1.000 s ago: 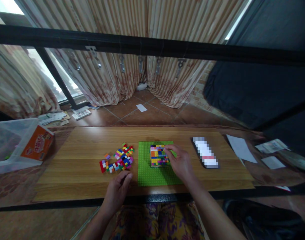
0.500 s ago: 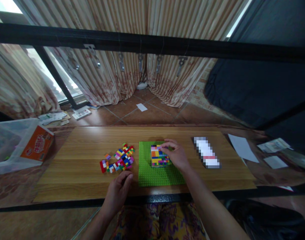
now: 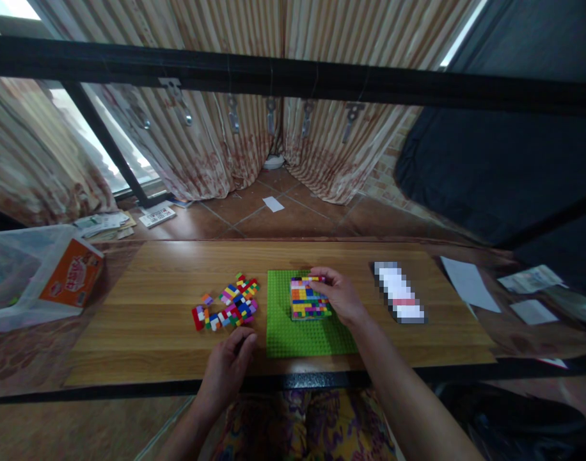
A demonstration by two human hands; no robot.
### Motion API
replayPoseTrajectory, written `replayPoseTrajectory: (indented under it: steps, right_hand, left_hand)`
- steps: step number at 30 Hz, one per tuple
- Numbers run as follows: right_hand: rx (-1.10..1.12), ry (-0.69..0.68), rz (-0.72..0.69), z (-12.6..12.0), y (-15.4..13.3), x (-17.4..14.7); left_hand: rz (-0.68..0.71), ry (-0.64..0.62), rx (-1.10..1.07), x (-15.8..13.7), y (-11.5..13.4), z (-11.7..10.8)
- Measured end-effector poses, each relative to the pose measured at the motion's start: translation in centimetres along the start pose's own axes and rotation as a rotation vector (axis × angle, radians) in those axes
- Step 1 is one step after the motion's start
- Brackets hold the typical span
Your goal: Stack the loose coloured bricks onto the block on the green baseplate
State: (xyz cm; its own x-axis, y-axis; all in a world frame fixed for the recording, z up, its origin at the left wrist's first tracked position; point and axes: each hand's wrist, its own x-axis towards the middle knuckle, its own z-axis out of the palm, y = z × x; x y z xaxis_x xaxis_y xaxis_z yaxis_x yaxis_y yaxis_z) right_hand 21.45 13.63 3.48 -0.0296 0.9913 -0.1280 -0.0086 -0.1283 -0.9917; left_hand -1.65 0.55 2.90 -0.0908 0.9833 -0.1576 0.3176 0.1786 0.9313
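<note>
A layered block of coloured toy building bricks (image 3: 302,299) stands on a green studded baseplate (image 3: 278,342). My right hand (image 3: 338,294) reaches over the baseplate from the right, its fingers bent and closed on the block's far right corner. That corner lies partly hidden under the fingertips, so a single small brick there cannot be made out. My left hand (image 3: 230,358) rests at the table's near edge, left of the baseplate, fingers curled in and thumb against them, with nothing visible in it. Just beyond it lies a spread of loose toy bricks (image 3: 228,314) in many colours.
On the wooden table (image 3: 153,275), a blurred-out phone-like object (image 3: 399,291) lies to the right. A clear plastic bin (image 3: 29,275) with an orange label stands at the left. Papers (image 3: 470,282) lie beyond the table's right end. A dark bar (image 3: 293,80) crosses above.
My right hand has shifted slightly, its fingers lower around the block's far right corner. My left hand stays nearly still. The loose bricks look unchanged.
</note>
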Motion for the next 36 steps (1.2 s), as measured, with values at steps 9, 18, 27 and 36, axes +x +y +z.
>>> replayPoseTrajectory:
  steps: [9,18,27,36]
  right_hand:
    - [-0.016,-0.008,0.008,-0.1,0.1,0.3]
    - [-0.064,0.029,-0.062,-0.2,0.4,-0.1]
    - [-0.440,0.125,-0.532,3.3,-2.6,-7.9]
    - [-0.613,-0.242,-0.487,8.5,0.5,-11.8]
  left_hand:
    - [0.013,0.016,0.035,-0.1,0.2,0.1]
    - [0.038,-0.014,-0.007,0.1,-0.9,-0.1]
    - [0.090,-0.002,-0.050,0.2,-1.7,-0.2]
    - [0.166,-0.059,-0.121,-0.2,-0.9,-0.5]
